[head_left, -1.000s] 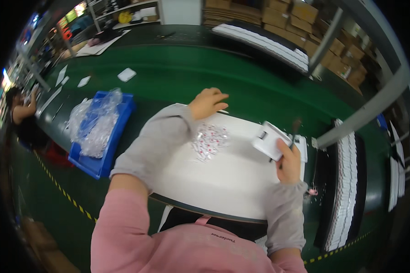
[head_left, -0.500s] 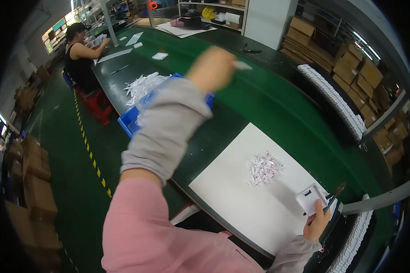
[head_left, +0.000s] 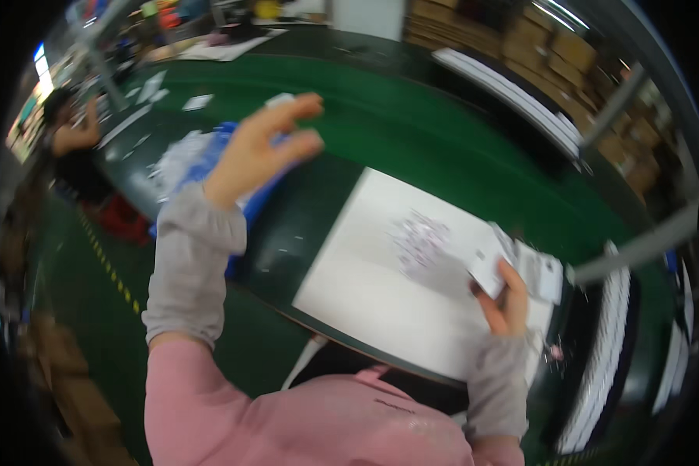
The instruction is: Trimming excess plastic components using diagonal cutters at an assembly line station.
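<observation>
My left hand (head_left: 262,151) is raised over the blue bin (head_left: 268,190), fingers and thumb apart with nothing between them. A flat white piece (head_left: 279,99) lies on the green belt just behind its fingers. In my right hand (head_left: 509,301) is a small white plastic case (head_left: 491,268), tilted above the right part of a white sheet (head_left: 365,311). Something dark shows under the case by the fingers, too blurred to name. To the left of the case, a loose pile of small white and reddish pieces (head_left: 421,242) lies on the sheet. More white cases (head_left: 544,273) sit beside my right hand.
White strips (head_left: 180,163) are heaped at the blue bin. Long rows of white pieces stand beyond the belt (head_left: 512,97) and at the right (head_left: 598,373). A grey metal bar (head_left: 637,245) juts in from the right. A co-worker (head_left: 78,147) sits at the far left.
My left hand has swung left and back from over the belt, and the white piece has left its fingers. My right hand has moved slightly left and up with the case. The view has turned.
</observation>
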The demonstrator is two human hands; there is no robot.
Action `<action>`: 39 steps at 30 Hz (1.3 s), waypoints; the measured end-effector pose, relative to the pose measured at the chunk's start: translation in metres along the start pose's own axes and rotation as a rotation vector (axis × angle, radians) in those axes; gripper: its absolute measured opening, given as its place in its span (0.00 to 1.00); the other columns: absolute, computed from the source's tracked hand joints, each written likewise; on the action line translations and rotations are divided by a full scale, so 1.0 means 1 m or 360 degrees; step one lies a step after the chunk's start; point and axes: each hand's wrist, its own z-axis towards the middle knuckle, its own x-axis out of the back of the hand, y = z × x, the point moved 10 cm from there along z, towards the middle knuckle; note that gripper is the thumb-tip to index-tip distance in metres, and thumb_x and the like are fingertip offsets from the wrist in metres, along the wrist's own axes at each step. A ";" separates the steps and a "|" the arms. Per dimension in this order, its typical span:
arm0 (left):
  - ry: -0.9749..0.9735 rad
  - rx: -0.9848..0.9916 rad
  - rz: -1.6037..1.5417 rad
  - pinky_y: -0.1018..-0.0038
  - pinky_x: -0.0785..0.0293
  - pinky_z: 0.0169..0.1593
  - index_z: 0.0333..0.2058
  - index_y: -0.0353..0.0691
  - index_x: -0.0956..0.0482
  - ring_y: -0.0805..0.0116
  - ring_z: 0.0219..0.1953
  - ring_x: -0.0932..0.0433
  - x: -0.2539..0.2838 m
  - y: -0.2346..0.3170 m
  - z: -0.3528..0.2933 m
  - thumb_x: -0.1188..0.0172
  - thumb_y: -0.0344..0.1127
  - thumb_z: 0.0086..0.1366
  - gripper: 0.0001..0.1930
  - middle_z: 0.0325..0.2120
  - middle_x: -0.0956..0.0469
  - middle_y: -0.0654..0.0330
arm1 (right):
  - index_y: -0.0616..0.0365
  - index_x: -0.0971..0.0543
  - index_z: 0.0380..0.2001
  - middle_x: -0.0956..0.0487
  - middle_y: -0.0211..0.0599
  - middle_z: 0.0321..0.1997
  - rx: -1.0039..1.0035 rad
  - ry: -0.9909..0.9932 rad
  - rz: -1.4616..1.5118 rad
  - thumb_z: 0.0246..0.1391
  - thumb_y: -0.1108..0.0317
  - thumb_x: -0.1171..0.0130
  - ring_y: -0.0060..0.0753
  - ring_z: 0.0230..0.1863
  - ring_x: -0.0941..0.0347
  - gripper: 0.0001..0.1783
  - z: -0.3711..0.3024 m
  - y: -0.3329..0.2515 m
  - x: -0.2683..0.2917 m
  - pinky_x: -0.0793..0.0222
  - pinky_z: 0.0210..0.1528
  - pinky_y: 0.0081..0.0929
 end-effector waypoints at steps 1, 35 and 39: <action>-0.0270 -0.0231 0.0195 0.68 0.38 0.59 0.56 0.36 0.33 0.57 0.57 0.32 -0.054 0.039 -0.009 0.33 0.38 0.54 0.31 0.54 0.31 0.51 | 0.58 0.28 0.46 0.22 0.36 0.42 -0.0091 -0.0066 0.0091 0.53 0.63 0.44 0.35 0.40 0.26 0.17 0.001 0.008 -0.017 0.32 0.39 0.36; 0.0475 0.0385 -0.2235 0.55 0.37 0.59 0.60 0.39 0.43 0.53 0.53 0.31 -0.249 -0.051 -0.030 0.56 0.47 0.65 0.28 0.53 0.34 0.44 | 0.59 0.21 0.25 0.28 0.41 0.37 0.1034 -0.0237 -0.2447 0.44 0.68 0.39 0.44 0.40 0.30 0.06 0.044 0.008 -0.020 0.34 0.40 0.38; 0.0338 0.0460 -0.2259 0.58 0.38 0.60 0.59 0.35 0.42 0.54 0.53 0.30 -0.261 -0.047 -0.031 0.56 0.47 0.64 0.29 0.51 0.31 0.47 | 0.62 0.23 0.24 0.28 0.42 0.35 0.1014 -0.0073 -0.2005 0.44 0.70 0.40 0.42 0.35 0.29 0.06 0.036 -0.010 -0.006 0.32 0.36 0.34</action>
